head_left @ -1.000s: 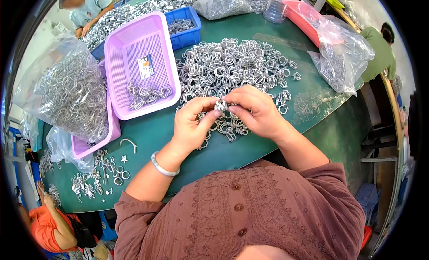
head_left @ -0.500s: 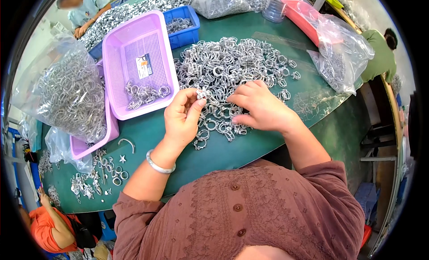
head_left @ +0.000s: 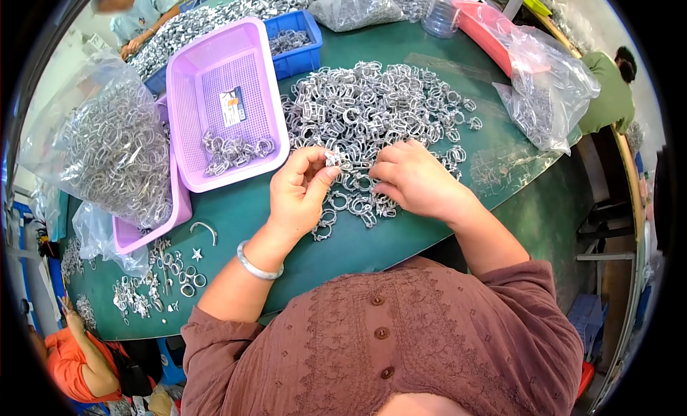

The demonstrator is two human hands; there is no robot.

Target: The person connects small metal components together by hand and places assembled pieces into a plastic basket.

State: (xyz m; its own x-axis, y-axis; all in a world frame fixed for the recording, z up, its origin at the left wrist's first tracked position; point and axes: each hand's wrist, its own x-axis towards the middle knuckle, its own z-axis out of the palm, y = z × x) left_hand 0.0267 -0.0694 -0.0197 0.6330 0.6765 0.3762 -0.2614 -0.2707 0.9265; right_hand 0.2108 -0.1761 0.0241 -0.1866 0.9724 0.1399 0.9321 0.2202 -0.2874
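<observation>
A heap of silver-grey metal rings [head_left: 365,105] spreads over the green table in front of me. My left hand [head_left: 297,194], closed in a pinch, holds small silver rings [head_left: 333,158] between thumb and forefinger at the heap's near left side. My right hand [head_left: 418,180] is over the near edge of the heap, fingers curled down and drawn together; what its fingertips grip is hidden among the rings. Just left of the heap, a purple perforated basket [head_left: 207,72] leans tilted, with a small cluster of rings [head_left: 236,151] in its lower end.
A clear bag of rings [head_left: 118,151] rests in another purple basket [head_left: 183,210] at left. Loose rings [head_left: 139,298] and a star piece [head_left: 197,254] lie near left. Behind stand a blue bin [head_left: 299,59] and a red tray [head_left: 483,33]. Other people are at the far left, lower left and right.
My left hand has shifted slightly right with the rings it holds. My right hand has come slightly nearer to me, its fingers drawn closer together.
</observation>
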